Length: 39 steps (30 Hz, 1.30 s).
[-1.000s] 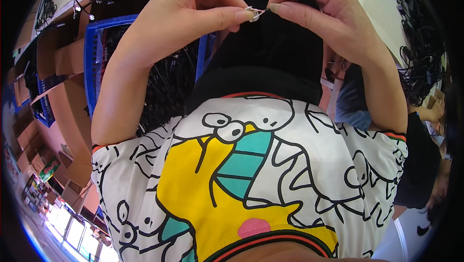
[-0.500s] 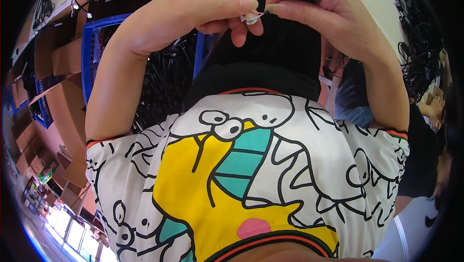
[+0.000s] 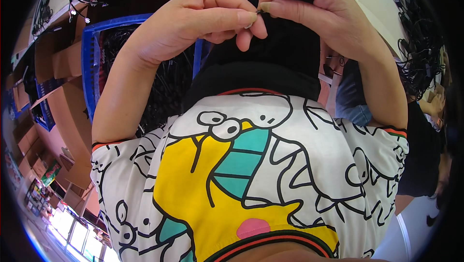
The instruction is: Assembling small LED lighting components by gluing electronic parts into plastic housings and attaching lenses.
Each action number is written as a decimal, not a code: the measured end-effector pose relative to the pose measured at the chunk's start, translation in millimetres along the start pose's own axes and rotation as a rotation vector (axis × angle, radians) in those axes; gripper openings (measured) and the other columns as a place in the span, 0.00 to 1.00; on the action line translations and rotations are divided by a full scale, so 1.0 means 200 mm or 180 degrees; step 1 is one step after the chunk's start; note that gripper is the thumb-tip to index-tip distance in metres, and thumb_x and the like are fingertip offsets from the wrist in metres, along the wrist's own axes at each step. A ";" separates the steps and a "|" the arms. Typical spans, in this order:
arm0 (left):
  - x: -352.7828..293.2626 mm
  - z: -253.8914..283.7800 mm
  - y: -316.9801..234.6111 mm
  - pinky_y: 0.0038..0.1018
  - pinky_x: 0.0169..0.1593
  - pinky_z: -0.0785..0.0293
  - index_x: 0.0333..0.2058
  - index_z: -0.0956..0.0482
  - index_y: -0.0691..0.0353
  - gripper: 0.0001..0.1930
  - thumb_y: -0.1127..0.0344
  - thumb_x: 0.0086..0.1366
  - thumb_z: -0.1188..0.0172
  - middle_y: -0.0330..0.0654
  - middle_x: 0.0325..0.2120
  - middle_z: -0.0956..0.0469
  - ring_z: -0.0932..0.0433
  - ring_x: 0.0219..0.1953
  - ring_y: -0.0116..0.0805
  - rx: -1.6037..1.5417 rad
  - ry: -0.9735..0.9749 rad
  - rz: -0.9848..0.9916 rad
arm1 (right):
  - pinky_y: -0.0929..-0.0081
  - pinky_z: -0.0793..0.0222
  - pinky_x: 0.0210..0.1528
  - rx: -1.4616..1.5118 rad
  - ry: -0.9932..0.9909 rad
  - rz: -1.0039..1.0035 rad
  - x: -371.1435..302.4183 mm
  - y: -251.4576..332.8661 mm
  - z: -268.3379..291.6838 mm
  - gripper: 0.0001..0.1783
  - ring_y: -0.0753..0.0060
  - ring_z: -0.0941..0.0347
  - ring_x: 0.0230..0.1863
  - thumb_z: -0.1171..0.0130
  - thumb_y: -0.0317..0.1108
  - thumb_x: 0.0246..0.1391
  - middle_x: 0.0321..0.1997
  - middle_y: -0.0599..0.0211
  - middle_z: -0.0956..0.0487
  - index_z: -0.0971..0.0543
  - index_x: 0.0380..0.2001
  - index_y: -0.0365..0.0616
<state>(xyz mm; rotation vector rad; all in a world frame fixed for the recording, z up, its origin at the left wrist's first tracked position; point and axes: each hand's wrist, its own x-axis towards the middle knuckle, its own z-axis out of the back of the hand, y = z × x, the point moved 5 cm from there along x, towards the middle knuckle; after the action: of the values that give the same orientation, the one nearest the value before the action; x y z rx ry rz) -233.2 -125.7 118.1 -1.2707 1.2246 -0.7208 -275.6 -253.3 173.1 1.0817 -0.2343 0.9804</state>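
Note:
My left hand point(image 3: 217, 18) is pinched, thumb against fingers, near the top middle. Just under its thumb shows the edge of a small white round LED board point(image 3: 248, 26); the fingers hide most of it. Close by, my right hand point(image 3: 309, 3) pinches a thin black cable point(image 3: 260, 12) between thumb and forefinger. The cable's end runs to the left fingertips, and the two hands almost touch there. Its thin wires are out of sight behind the fingers.
A blue crate point(image 3: 89, 59) full of black cables stands left, beyond my left forearm. Cardboard boxes point(image 3: 70, 131) lie farther left. A bundle of black cables point(image 3: 415, 54) hangs over the pale table edge at right. Another person's hand point(image 3: 435, 103) shows at far right.
My left hand has turned and closed over the LED board, which was plainly visible before. My right hand has moved slightly left, so the fingertips are closer together.

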 end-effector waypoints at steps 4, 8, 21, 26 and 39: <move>0.01 -0.01 0.02 0.10 0.23 0.43 0.30 0.24 0.68 0.13 0.63 0.60 0.52 0.39 0.20 0.27 0.32 0.21 0.17 -0.0165 -0.0250 -0.0067 | 0.76 0.35 0.32 -0.0102 -0.0714 0.0266 -0.05 -0.04 0.00 0.05 0.66 0.30 0.28 0.45 0.27 0.46 0.26 0.60 0.26 0.26 0.28 0.37; 0.01 0.00 -0.01 0.12 0.28 0.38 0.31 0.24 0.68 0.12 0.64 0.60 0.51 0.39 0.22 0.26 0.30 0.25 0.18 0.0354 -0.0538 -0.0440 | 0.77 0.35 0.32 -0.1190 -0.1350 0.1024 -0.09 -0.01 0.01 0.06 0.65 0.29 0.28 0.42 0.27 0.42 0.26 0.63 0.25 0.24 0.28 0.40; -0.01 -0.04 -0.05 0.17 0.35 0.32 0.34 0.25 0.69 0.09 0.71 0.59 0.51 0.41 0.28 0.24 0.27 0.30 0.24 0.0921 -0.0907 -0.1222 | 0.78 0.31 0.26 -0.0962 -0.1296 0.1119 -0.10 -0.01 -0.02 0.05 0.65 0.26 0.23 0.41 0.25 0.42 0.23 0.60 0.23 0.22 0.27 0.36; 0.02 -0.06 -0.05 0.17 0.36 0.31 0.35 0.26 0.70 0.09 0.73 0.59 0.52 0.42 0.30 0.24 0.27 0.31 0.24 0.1068 -0.0875 -0.1229 | 0.81 0.34 0.26 -0.1371 -0.0789 -0.0237 -0.07 -0.03 0.00 0.05 0.72 0.28 0.23 0.43 0.23 0.42 0.22 0.64 0.24 0.23 0.27 0.37; 0.06 -0.10 -0.05 0.18 0.23 0.36 0.27 0.25 0.68 0.03 0.76 0.53 0.48 0.40 0.18 0.28 0.32 0.19 0.23 0.1583 -0.1275 -0.1825 | 0.87 0.43 0.16 -0.1609 -0.0284 -0.1939 -0.08 0.07 0.02 0.07 0.83 0.35 0.15 0.43 0.22 0.37 0.18 0.69 0.26 0.21 0.26 0.39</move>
<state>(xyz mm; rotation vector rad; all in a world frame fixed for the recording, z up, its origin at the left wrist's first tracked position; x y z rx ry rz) -247.6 -144.4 126.9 -1.2603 0.3113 -1.0400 -295.6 -264.0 174.0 0.6626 -0.1930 0.2968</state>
